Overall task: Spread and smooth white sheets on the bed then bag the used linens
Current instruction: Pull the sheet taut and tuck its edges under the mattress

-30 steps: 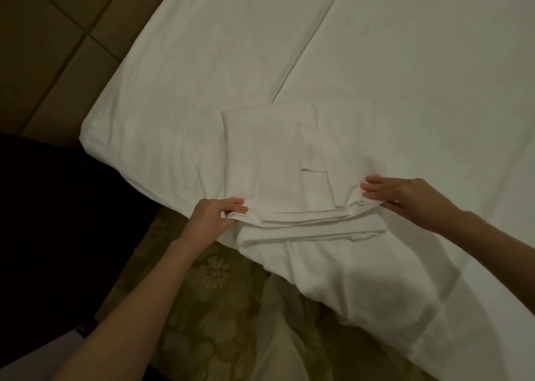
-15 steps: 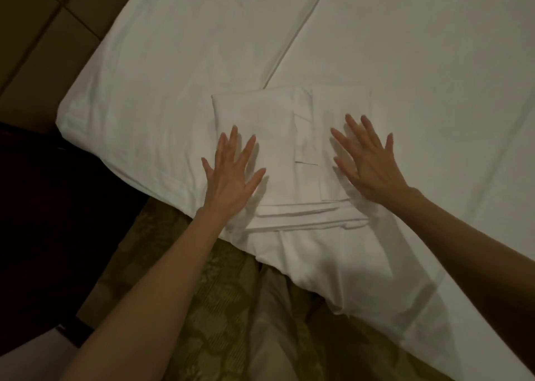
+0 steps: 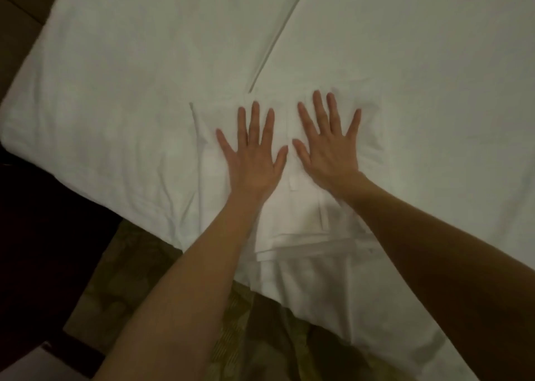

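At the bed's (image 3: 101,96) near edge the left hand (image 3: 252,160) lies flat, fingers spread, gripping nothing, pressing the folded white sheet (image 3: 304,207). Just beside it the right hand (image 3: 328,152) presses likewise, equally splayed. The stack sits close to the mattress edge; an uneven push might slide its layers floorward.
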Tool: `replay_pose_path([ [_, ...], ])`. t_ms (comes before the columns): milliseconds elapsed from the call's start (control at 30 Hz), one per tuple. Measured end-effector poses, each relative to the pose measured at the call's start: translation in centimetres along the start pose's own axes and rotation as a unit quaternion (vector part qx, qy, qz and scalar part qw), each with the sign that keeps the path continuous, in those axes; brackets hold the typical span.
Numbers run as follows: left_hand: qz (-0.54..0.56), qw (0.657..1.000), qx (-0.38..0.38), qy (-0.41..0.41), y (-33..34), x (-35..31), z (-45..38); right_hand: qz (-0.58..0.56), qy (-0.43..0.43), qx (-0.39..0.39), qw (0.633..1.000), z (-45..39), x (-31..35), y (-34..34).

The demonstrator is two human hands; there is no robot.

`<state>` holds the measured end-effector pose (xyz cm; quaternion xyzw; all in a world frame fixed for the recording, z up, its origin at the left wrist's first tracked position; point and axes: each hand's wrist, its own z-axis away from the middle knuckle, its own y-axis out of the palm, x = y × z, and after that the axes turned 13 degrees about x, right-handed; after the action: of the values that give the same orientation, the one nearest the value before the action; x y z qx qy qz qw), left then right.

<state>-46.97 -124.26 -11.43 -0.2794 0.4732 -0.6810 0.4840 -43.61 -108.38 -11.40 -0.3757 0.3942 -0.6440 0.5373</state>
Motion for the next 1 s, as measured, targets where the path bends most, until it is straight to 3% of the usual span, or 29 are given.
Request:
replay_pose_path([
  [167,0.041,0.998,0.052,0.014,-1.5,-0.3,1.7,-0.009,-0.003,0.046,0.999,0.5,0.5,-1.5],
  [367,0.04,0.999,-0.009,-0.027,-2.7,2.8,-1.6,-0.005,0.011,0.027,1.0,-1.7,-2.5,-2.8],
  [600,0.001,0.999,0.043,-0.019,-2.7,3.1,-2.0,0.002,0.006,0.063,0.998,-2.2,-3.2,-1.8],
  [767,0.094,0.989,0.034,-0.11,-3.2,6.6,0.1,-0.084,0.063,0.027,0.994,-0.9,-3.6,-2.7],
  [1000,0.117,0.984,0.052,-0.124,-1.2,6.4,0.0,-0.057,0.087,0.038,0.994,-0.7,-3.5,-0.6],
])
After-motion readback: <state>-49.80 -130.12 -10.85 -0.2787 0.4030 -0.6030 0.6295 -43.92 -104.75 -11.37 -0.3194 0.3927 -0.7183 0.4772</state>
